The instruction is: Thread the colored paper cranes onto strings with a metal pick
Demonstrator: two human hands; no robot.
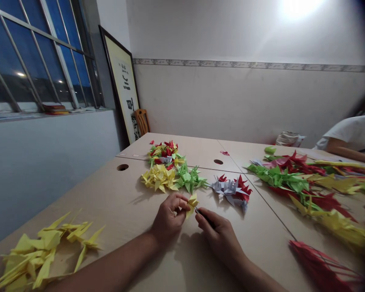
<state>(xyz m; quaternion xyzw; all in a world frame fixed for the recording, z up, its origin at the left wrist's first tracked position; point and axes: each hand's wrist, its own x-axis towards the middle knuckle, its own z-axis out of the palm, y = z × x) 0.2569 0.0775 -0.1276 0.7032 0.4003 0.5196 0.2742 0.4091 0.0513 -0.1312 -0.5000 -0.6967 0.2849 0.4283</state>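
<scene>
Left hand (169,217), fingers curled, pinching a small yellow folded-paper crane (192,205) above a beige laminate tabletop (255,239). Right hand (220,239) closed around a slender dark tool (205,217), its tip against the crane's underside. Just beyond both hands, a heap of yellow paper cranes (159,178), touching a heap of green paper cranes (188,178). Nearby, a cluster of grey and red paper cranes (231,190). Behind these, a mixed red, yellow and green crane heap (164,154). At lower left, a loose pile of long-pointed yellow paper cranes (33,255). Along the right, long strands of green, red and yellow cranes (307,182). Beyond those, at the far right, the white sleeve of a co-worker (349,134).
</scene>
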